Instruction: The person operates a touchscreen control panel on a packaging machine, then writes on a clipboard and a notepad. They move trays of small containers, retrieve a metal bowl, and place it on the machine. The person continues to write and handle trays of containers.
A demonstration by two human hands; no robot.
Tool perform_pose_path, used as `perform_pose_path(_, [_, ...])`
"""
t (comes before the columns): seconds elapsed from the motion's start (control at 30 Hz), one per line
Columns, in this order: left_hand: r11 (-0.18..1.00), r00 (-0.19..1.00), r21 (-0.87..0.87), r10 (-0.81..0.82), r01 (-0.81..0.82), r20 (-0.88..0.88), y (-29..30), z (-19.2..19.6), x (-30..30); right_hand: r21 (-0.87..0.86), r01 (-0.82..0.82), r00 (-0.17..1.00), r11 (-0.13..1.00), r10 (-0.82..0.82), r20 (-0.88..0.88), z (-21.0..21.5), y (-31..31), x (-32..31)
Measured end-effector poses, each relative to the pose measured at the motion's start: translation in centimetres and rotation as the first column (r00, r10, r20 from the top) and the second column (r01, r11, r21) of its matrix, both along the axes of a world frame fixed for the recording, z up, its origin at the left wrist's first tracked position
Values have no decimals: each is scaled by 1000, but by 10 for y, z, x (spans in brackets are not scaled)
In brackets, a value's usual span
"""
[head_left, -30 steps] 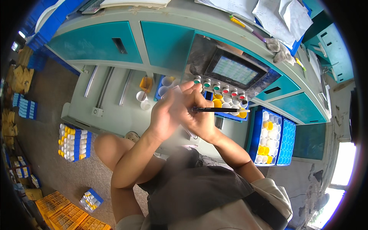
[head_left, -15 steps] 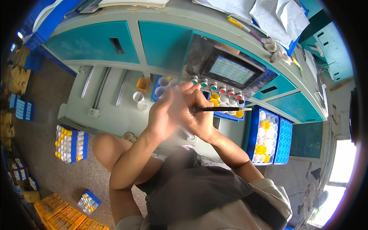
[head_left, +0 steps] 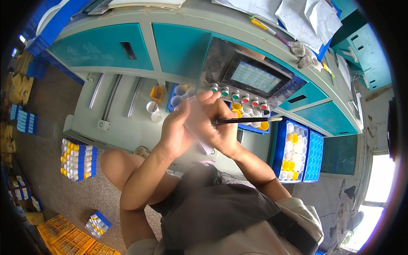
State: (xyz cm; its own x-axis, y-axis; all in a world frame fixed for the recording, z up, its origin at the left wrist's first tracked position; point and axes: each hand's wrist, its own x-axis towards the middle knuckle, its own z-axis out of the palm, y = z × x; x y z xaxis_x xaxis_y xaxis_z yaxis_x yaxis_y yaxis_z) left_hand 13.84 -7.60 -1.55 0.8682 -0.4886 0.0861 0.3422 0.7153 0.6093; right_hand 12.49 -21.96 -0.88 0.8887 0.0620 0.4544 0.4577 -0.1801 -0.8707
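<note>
My right hand is closed around a slim black stick with a pale end, like a pen or a thin brush. The stick points to the right, nearly level; its other end is hidden in my fingers. My left hand is close beside it, thumb raised, gripping a pale, flat-looking piece. That piece lies between my hands and is blurred, so its kind does not show. Both hands are above the machine's grey bed, in front of a control panel with a screen and a row of buttons.
Beyond the bed is a teal-fronted cabinet, with papers and a grey glove on top. White and yellow cups fill a blue crate at right. Another cup stack stands on the floor at left, behind orange crates.
The black stick's pale end has shifted slightly right and up. My left hand has moved a little left, and more of the pale piece shows below my hands.
</note>
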Motion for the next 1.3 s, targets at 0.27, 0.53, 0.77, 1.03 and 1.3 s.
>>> perform_pose_path(0.27, [999,1000,-35,-7,7,-2,-2,-1,-3,-31,70,996,997,-68,60,-1,0,2])
perform_pose_path(0.53, [1000,999,-27,-2,1,-35,1,0,-7,-7,70,996,998,-70,63,-3,1,-1])
perform_pose_path(0.77, [1000,999,-20,-4,3,-44,2,1,-10,-56,98,995,994,-96,40,-3,2,-2])
perform_pose_path(1.03, [999,997,-37,16,-18,-71,2,-2,-11,-22,125,989,992,-123,78,-4,1,-4])
perform_pose_path(1.3, [997,998,-80,-1,-4,-65,1,-5,-11,-26,156,987,987,-155,35,-4,1,-4])
